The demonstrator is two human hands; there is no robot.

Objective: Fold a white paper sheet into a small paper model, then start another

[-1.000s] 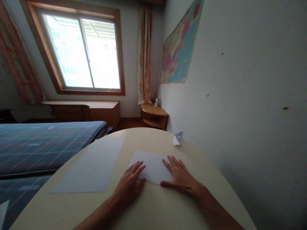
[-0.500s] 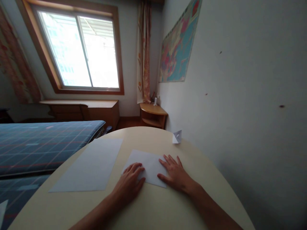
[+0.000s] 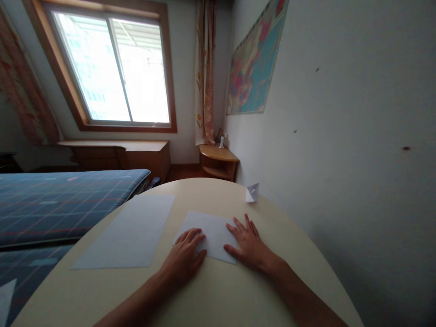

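A smaller sheet of white paper (image 3: 215, 236) lies flat on the cream round table (image 3: 204, 295) before me. My left hand (image 3: 186, 250) rests over its left part, palm down, fingers stretched forward and a little bent. On the right edge of the same sheet lies my right hand (image 3: 247, 243), its fingers spread wide. Both hands are open and grip nothing; the paper under them is partly hidden. To the left lies a larger white sheet (image 3: 129, 236), apart from my hands. Beyond my right hand, near the table's far right edge, stands a small folded paper piece (image 3: 252, 193).
A bed with a blue plaid cover (image 3: 68, 204) adjoins the table's left side. The white wall (image 3: 357, 204) runs along the right. A corner shelf (image 3: 218, 154) and a wooden desk (image 3: 146, 152) stand beyond. Another white paper corner (image 3: 6, 299) shows at the lower left.
My right hand's fingers have shifted slightly, with one finger lifted or stretched farther forward. My left hand and the papers keep their places; the view has tilted a little.
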